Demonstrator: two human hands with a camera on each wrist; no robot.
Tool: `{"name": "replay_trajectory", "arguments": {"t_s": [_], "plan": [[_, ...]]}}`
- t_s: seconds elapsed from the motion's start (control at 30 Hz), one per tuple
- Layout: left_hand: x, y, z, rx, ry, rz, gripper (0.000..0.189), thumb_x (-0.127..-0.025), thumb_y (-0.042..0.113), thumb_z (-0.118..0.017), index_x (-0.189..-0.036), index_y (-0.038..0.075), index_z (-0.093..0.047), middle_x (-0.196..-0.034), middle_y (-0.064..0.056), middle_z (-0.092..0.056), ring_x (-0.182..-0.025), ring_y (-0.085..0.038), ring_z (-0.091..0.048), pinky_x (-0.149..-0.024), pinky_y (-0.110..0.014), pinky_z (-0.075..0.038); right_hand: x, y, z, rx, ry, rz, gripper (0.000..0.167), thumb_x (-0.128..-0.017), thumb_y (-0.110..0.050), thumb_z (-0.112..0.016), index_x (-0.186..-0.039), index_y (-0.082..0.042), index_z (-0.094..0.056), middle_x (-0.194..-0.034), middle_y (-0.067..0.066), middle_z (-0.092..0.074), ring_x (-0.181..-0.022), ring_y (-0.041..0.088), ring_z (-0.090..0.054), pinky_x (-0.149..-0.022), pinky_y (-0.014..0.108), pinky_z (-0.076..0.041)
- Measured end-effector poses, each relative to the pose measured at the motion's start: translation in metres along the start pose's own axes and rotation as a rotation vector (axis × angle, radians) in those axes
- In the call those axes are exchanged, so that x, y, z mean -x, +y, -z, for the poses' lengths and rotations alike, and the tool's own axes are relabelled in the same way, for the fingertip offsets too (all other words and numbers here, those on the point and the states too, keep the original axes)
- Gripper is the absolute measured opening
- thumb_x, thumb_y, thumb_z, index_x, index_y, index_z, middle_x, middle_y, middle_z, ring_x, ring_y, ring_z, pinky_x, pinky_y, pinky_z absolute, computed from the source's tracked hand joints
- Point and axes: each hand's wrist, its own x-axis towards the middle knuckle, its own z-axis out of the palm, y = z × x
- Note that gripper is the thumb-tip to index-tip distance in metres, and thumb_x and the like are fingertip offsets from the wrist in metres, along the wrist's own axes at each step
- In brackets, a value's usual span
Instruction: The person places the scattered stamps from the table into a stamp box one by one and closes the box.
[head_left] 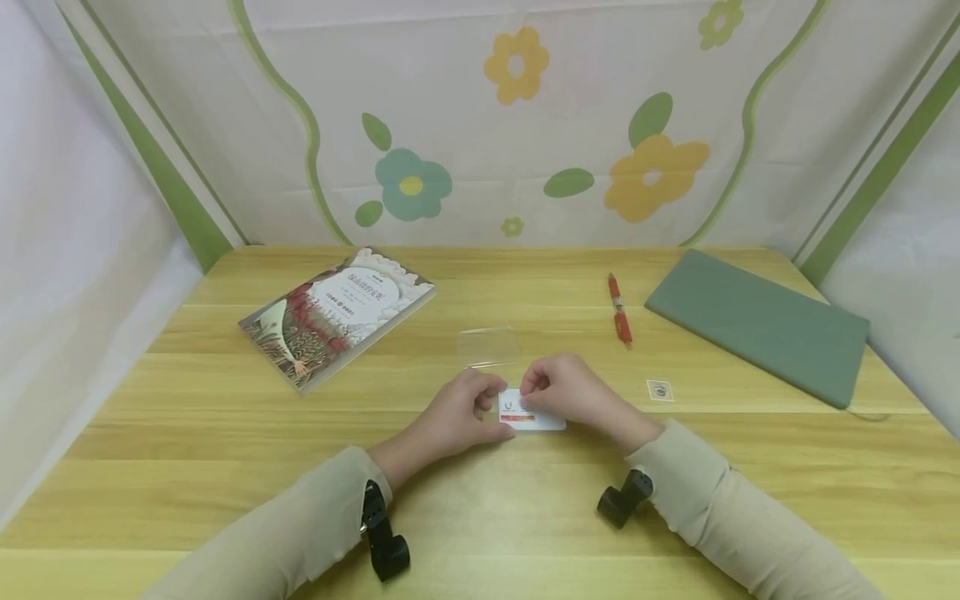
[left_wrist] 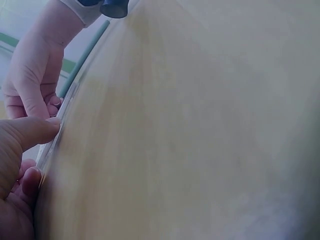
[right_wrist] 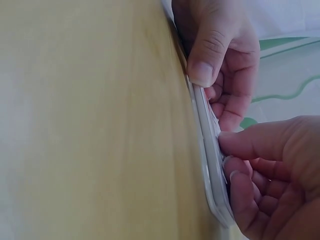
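Head view: one white box (head_left: 545, 422), flat, laid midway between the left and right edges of the worktop (head_left: 487, 533). Its left end is held by the left hand (head_left: 461, 414), thumb and fingers closed to the box's thickness. Its upper face is touched by the right hand (head_left: 570, 392), fingers curled; whether anything is pinched there cannot be told. Also placed: clear plastic piece (head_left: 487, 346), just beyond the box; book (head_left: 337, 317), toward the far left corner; red pen (head_left: 618, 310), toward the far edge; green notebook (head_left: 757, 329), by the right edge.
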Motion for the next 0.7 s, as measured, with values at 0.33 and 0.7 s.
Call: {"name": "replay_trajectory", "arguments": {"t_s": [0.33, 0.7], "plan": [[-0.0006, -0.0016, -0.001, 0.006, 0.004, -0.008, 0.054, -0.069, 0.021, -0.081, -0.114, 0.002, -0.059, -0.097, -0.003, -0.053, -0.084, -0.014, -0.049, -0.07, -0.022, -0.047, 0.001, -0.0021, -0.0012, 0.035, 0.014, -0.013, 0.009, -0.076, -0.008, -0.07, -0.074, -0.01, -0.062, -0.07, -0.001, -0.059, -0.067, 0.013, -0.053, -0.059, 0.025, -0.044], [0.0, -0.001, -0.0006, 0.004, 0.004, -0.005, 0.053, -0.069, 0.021, -0.081, -0.114, 0.002, -0.059, -0.097, -0.003, -0.052, -0.084, -0.013, -0.049, -0.071, -0.022, -0.046, 0.0033, -0.0002, -0.0011, 0.002, 0.031, -0.023, 0.011, -0.075, -0.012, -0.072, -0.078, -0.01, -0.061, -0.074, 0.0, -0.06, -0.07, 0.013, -0.053, -0.063, 0.026, -0.045]]}}
